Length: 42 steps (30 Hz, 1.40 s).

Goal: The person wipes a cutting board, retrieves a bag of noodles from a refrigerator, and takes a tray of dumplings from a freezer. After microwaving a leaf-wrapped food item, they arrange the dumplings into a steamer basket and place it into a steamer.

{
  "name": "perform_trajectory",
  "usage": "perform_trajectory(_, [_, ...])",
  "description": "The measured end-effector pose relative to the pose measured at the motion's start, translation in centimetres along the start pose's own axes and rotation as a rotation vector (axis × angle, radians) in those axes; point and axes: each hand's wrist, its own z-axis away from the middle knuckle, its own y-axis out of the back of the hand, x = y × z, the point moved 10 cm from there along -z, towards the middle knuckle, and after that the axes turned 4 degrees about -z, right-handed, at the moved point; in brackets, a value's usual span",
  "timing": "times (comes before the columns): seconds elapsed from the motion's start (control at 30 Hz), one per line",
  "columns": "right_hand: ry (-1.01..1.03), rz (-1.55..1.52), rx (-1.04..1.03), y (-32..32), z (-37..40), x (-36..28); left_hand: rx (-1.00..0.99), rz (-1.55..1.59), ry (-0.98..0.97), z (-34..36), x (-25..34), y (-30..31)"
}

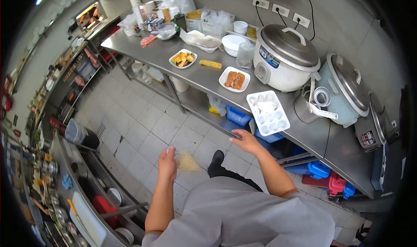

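And here my left fingers [170, 151] are pinched shut on a clear plastic bag [187, 161] of pale yellow contents, out over the tiled floor [152, 129], while my right fingers [237, 132], loosely open and empty, hover near the white tray [278, 128] at the steel table's [236, 100] near edge.

White tray [268, 112], blue bin [237, 116], bag [187, 160] seemingly pale yellow.

Left hand [167, 159] gripping clear bag [187, 161], right hand [244, 141] empty, steel counter [152, 56] alongside
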Motion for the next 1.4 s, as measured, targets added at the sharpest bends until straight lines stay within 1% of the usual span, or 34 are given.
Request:
perform_trajectory(0.03, [-0.008, -0.01, 0.011, 0.0, -1.0, 0.8, -0.012, -0.012, 0.002, -2.7, 0.5, -2.1])
perform_trajectory(0.1, [0.211, 0.146, 0.23, 2.1, -3.1, -0.4, -0.06, 0.104, 0.063, -8.0, 1.8, -6.5])
perform_trajectory(0.2, [0.191, 0.176, 0.27, 3.7, -5.5, 0.7, -0.15, 0.09, 0.028, -14.9, 5.4, -12.3])
perform_trajectory(0.23, [0.206, 0.182, 0.28, 4.4, -6.1, 0.8, -0.153, 0.081, 0.04, -16.8, 6.2, -14.2])
perform_trajectory(0.27, [0.196, 0.176, 0.282, 4.9, -7.0, 0.9, -0.148, 0.139, 0.005, -18.8, 7.9, -16.4])
perform_trajectory(0.3, [0.218, 0.139, 0.319, 5.7, -7.3, 0.6, -0.142, 0.197, -0.028, -20.8, 9.3, -18.3])
perform_trajectory(0.33, [0.237, 0.103, 0.355, 6.4, -7.4, 0.2, -0.143, 0.189, -0.015, -22.7, 9.8, -20.3])
perform_trajectory(0.37, [0.223, 0.101, 0.352, 6.9, -7.6, -0.1, -0.176, 0.315, -0.084, -24.5, 11.0, -22.5])
perform_trajectory(0.43, [-0.12, -0.132, 0.249, 7.3, -9.3, 2.5, -0.21, 0.448, -0.148, -28.9, 11.4, -25.3])
perform_trajectory(0.5, [-0.175, -0.164, 0.221, 7.1, -9.8, 4.2, -0.161, 0.149, -0.336, -34.0, 8.7, -26.5])
perform_trajectory(0.53, [-0.222, -0.201, 0.193, 6.7, -9.9, 5.1, -0.16, 0.152, -0.326, -36.3, 6.7, -26.4])
perform_trajectory(0.57, [-0.228, -0.199, 0.193, 6.9, -10.1, 4.9, -0.204, -0.192, -0.384, -38.1, 5.3, -26.7])
perform_trajectory(0.6, [-0.275, -0.289, 0.129, 6.7, -10.5, 4.5, -0.251, -0.536, -0.445, -38.9, 5.1, -27.8])
perform_trajectory(0.67, [-0.338, -0.445, 0.044, 5.5, -11.3, 5.2, -0.256, -0.664, -0.588, -39.0, 6.4, -28.3])
perform_trajectory(0.7, [-0.346, -0.506, 0.027, 5.5, -12.0, 5.9, -0.371, -0.639, -0.467, -39.7, 5.6, -28.9])
perform_trajectory(0.73, [-0.314, -0.55, 0.007, 7.3, -12.9, 3.1, -0.491, -0.613, -0.356, -40.3, 5.0, -29.5])
perform_trajectory(0.77, [-0.279, -0.59, -0.009, 9.9, -12.9, -1.5, -0.447, -0.68, -0.526, -39.7, 7.5, -29.4])
perform_trajectory(0.8, [-0.164, -0.545, 0.022, 13.6, -13.4, -5.7, -0.543, -0.574, -0.53, -43.4, 4.3, -28.6])
perform_trajectory(0.83, [-0.064, -0.501, 0.049, 17.6, -13.3, -9.8, -0.507, -0.729, -0.649, -41.4, 9.0, -29.6])
perform_trajectory(0.87, [0.129, -0.272, 0.233, 23.2, -13.1, -15.1, -0.462, -0.881, -0.763, -38.0, 14.8, -30.1])
perform_trajectory(0.9, [0.307, -0.03, 0.407, 28.4, -12.6, -20.6, -0.498, -0.867, -0.793, -38.2, 17.0, -30.8])
perform_trajectory(0.93, [0.468, 0.084, 0.591, 33.1, -11.6, -25.6, -0.492, -0.909, -0.87, -38.8, 19.2, -31.3])
perform_trajectory(0.97, [0.595, 0.03, 0.765, 37.2, -10.8, -30.2, -0.48, -0.95, -0.946, -39.0, 21.3, -31.9])
perform_trajectory(1.0, [0.737, 0.012, 0.895, 40.9, -10.7, -34.7, -0.509, -0.939, -0.97, -38.8, 23.9, -33.1])
perform_trajectory(1.03, [0.744, 0.311, 1.045, 44.3, -11.0, -39.5, -0.527, -0.89, -0.929, -39.0, 27.0, -34.7])
perform_trajectory(1.07, [0.659, 0.568, 1.141, 46.5, -12.5, -44.7, -0.543, -0.845, -0.883, -39.0, 29.9, -36.0])
perform_trajectory(1.1, [0.542, 0.781, 1.244, 49.8, -14.5, -47.0, -0.56, -0.846, -0.897, -38.4, 32.7, -37.6])
perform_trajectory(1.17, [0.043, 1.132, 1.392, 57.3, -19.9, -48.7, -0.548, -0.629, -1.099, -35.5, 39.7, -40.1])
perform_trajectory(1.2, [-0.147, 1.253, 1.575, 57.6, -20.7, -49.8, -0.558, -0.627, -1.112, -35.1, 41.8, -41.1])
perform_trajectory(1.27, [-0.355, 1.369, 1.76, 58.4, -21.3, -51.6, -0.584, -0.413, -1.337, -32.9, 46.6, -41.9])
perform_trajectory(1.3, [-0.513, 1.234, 1.676, 60.4, -21.7, -50.7, -0.589, -0.407, -1.345, -33.2, 48.0, -42.3])
perform_trajectory(1.33, [-0.662, 1.097, 1.578, 62.0, -22.2, -49.3, -0.61, -0.376, -1.43, -32.8, 49.4, -42.5])
perform_trajectory(1.37, [-0.669, 1.102, 1.576, 63.2, -22.5, -48.1, -0.63, -0.345, -1.506, -32.3, 50.4, -42.5])
perform_trajectory(1.4, [-0.501, 1.176, 1.625, 64.0, -22.8, -46.8, -0.621, -0.345, -1.527, -32.3, 51.2, -42.5])
